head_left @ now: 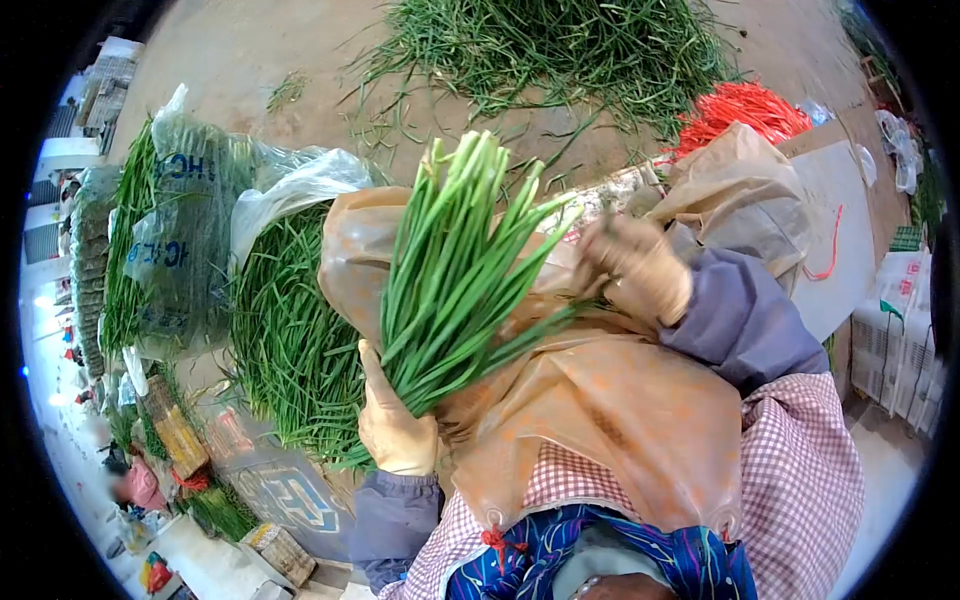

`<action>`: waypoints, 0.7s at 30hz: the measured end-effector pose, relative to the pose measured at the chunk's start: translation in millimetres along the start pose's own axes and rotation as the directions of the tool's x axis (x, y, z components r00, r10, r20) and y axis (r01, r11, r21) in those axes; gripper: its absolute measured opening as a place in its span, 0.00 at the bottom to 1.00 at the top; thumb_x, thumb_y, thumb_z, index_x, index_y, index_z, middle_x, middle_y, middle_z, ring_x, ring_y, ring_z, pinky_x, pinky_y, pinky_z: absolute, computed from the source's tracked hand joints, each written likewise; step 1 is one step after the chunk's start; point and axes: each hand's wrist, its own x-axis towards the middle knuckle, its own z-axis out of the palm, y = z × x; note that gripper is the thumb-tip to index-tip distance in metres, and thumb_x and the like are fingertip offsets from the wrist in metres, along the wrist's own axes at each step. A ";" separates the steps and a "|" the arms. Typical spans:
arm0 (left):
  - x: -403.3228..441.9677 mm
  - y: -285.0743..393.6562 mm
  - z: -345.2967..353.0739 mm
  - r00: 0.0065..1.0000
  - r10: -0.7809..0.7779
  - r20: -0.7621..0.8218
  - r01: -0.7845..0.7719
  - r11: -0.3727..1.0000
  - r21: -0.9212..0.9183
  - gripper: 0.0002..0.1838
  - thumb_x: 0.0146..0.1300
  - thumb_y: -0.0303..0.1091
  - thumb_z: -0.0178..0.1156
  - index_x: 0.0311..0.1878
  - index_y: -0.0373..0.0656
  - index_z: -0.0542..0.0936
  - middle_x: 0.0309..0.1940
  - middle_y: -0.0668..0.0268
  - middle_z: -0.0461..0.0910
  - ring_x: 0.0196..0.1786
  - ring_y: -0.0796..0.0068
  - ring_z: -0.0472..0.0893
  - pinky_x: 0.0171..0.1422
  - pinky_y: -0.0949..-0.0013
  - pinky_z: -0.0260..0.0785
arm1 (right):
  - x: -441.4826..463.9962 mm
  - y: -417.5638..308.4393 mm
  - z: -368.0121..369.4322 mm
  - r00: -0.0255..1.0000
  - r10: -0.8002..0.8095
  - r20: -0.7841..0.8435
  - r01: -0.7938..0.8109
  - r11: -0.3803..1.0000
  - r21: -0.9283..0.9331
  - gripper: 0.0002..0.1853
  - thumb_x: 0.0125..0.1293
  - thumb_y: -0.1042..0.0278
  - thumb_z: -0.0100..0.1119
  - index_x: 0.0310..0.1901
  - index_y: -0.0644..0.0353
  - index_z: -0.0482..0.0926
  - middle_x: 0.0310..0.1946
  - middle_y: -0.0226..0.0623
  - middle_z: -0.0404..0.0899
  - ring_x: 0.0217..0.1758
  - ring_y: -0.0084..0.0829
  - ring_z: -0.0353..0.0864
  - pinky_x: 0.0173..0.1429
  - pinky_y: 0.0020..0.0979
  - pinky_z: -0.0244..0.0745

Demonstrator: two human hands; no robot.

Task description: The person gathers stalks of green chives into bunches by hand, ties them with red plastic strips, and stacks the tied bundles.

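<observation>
Your hands were apart, both over your lap. Your left hand (400, 430) was closed around the lower, leafy end of the bunch (440, 290), its thumb pointing up along the left edge and its fingers hidden by the leaves. The left wrist was near the cuff of your grey sleeve (395, 515), low in front of you. The bunch stood over the plastic apron (610, 410), tilted a little, its pale cut ends pointing away from you and its green leaves fanning out to the right.

Your right hand (635, 265) was raised to the right of the bunch, forearm coming in from the side, fingers bent and turned toward the stalks. It was blurred, so you could not tell whether it was clamped on a stray leaf or empty.

To your left, a clear bag (185, 230) with blue lettering held packed greens, their leaves showing along its left side. Just beside it, a second bag (300, 190) lay crumpled over the top of a thick heap of greens (295, 330), close to your left hand. At the far right stood a white crate (893, 345); its contents were out of sight.

Ahead lay a loose pile (560, 50) on the floor, with red ties (745, 115) near its right edge.
</observation>
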 end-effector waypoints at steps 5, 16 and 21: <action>0.1 -6.1 4.4 0.996 0.074 -0.040 -0.072 0.996 0.049 0.57 0.38 0.16 0.57 0.77 0.45 0.45 0.58 0.43 0.73 0.50 0.41 0.79 0.51 0.55 0.73 | 30.3 -69.7 -73.2 0.822 -0.341 -0.456 0.318 0.939 -0.129 0.13 0.72 0.58 0.53 0.43 0.59 0.79 0.14 0.21 0.65 0.14 0.14 0.56 0.17 0.19 0.48; 2.4 -8.7 3.4 0.956 0.263 -0.126 -0.242 0.957 0.160 0.54 0.43 0.23 0.66 0.76 0.44 0.51 0.40 0.52 0.78 0.37 0.48 0.80 0.38 0.54 0.71 | 89.2 -112.8 31.3 0.830 -0.224 0.510 0.534 0.056 -0.844 0.15 0.65 0.57 0.60 0.42 0.62 0.84 0.39 0.46 0.82 0.44 0.45 0.80 0.53 0.40 0.74; 4.8 -16.7 2.9 0.945 0.313 -0.094 -0.294 0.940 0.174 0.54 0.37 0.21 0.63 0.74 0.39 0.53 0.43 0.50 0.77 0.37 0.48 0.79 0.37 0.53 0.70 | 109.9 -67.6 15.7 0.755 -0.509 0.414 0.604 0.292 -0.742 0.09 0.63 0.66 0.63 0.39 0.63 0.82 0.33 0.40 0.82 0.39 0.35 0.82 0.44 0.35 0.77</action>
